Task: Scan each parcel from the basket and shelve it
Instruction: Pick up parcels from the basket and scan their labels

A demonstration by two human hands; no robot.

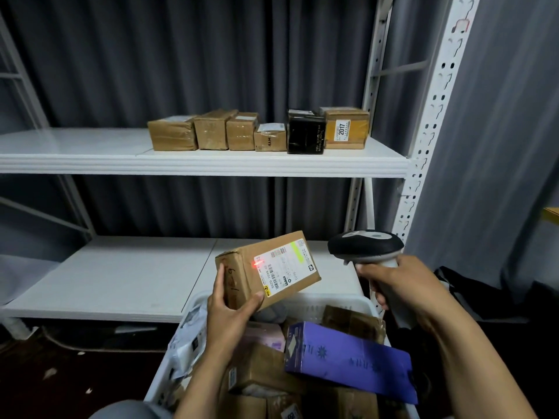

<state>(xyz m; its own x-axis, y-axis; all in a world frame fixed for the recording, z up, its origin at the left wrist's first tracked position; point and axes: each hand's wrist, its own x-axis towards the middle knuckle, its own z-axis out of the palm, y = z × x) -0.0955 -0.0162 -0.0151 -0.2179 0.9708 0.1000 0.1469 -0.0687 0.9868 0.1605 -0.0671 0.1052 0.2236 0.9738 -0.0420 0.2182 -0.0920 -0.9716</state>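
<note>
The left hand (230,306) holds a brown parcel (272,267) at centre frame. Its thumb lies on the label face near the lower corner and its fingers curl round the parcel's end. The parcel is lifted clear above the basket (338,299), tilted, with the label (284,264) turned up. To its right, the right hand (402,285) is closed round the handle of the scanner (366,246), whose head points left at the parcel. A red line (258,263) glows on the left part of the label, just beside the printed barcodes; whether it has read one cannot be told.

So the step in hand looks to be the scan of this parcel, with shelving it to follow. On the upper shelf (211,164), across the middle of the frame, six boxes (242,131) stand in a row toward the right end: four brown, one black, one yellowish. These I take as done. The lower shelf (121,276) runs behind the held parcel.

Much appears left. The basket, at bottom centre, is heaped. A purple box (348,364) lies slanted on top at the right, and several brown cartons (263,367) sit beneath and behind it. A pale pink packet (269,335) lies in the middle, and grey-white bags (189,337) crowd the left wall. Its bottom is hidden, so no full count can be made.
</note>
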